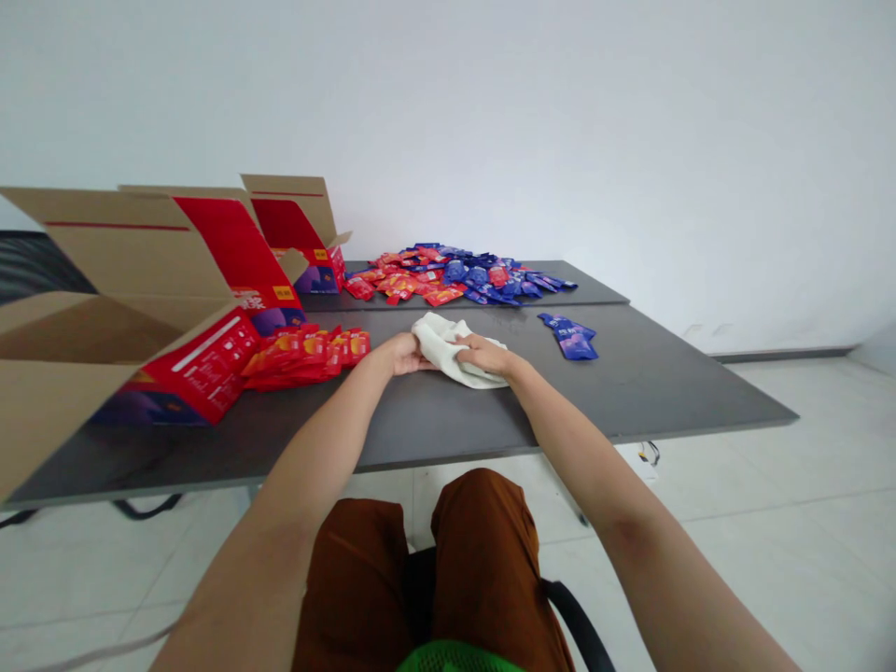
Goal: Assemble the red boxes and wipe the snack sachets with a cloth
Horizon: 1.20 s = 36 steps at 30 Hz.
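A crumpled white cloth [441, 343] lies bunched on the dark grey table in front of me. My left hand [404, 355] is closed on its left edge, with some fingertips tucked under the fabric. From the right, my right hand [484, 355] grips the same cloth, its fingers pressed into the folds. A row of red sachets [301, 355] lies to the left of my left hand. Off to the right of my right hand are a few blue-purple sachets [570, 336].
Open red cardboard boxes [210, 364] with raised flaps stand along the left side, another box [326, 266] farther back. A heap of red and blue sachets [455, 273] spreads across the rear table. The table's front edge [448, 457] runs above my knees.
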Available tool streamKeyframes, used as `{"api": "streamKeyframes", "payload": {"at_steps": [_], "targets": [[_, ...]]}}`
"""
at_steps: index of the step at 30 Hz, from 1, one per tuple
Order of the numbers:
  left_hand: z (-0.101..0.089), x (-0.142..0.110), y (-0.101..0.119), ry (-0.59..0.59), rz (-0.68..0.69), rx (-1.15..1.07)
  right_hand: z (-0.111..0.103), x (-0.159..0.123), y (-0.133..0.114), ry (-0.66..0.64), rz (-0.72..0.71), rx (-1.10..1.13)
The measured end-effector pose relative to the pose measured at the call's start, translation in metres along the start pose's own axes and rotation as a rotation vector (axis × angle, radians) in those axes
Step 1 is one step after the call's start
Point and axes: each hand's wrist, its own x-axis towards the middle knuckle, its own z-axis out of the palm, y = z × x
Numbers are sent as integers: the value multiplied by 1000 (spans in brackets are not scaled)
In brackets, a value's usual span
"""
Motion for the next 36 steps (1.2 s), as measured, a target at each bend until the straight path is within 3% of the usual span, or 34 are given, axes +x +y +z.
{"api": "streamKeyframes", "payload": {"at_steps": [3, 7, 12, 18, 28, 33, 36], "targets": [[4, -5, -1, 30, 14, -1, 4, -1, -5, 35, 107, 71], [7, -11, -1, -12, 55, -15, 7, 0, -11, 95, 237, 74], [1, -8, -1, -29, 11, 77, 3, 9, 3, 195, 191, -132], [-3, -10, 0, -79, -14, 128, -7, 9, 19, 158, 329, -382], [4, -13, 3, -11, -23, 121, -10, -1, -2, 78, 197, -302], [4, -5, 1, 87, -2, 66, -3, -4, -17, -18, 52, -81], [2, -2, -1, 58, 10, -26, 2, -3, -19, -63, 50, -19]]}}
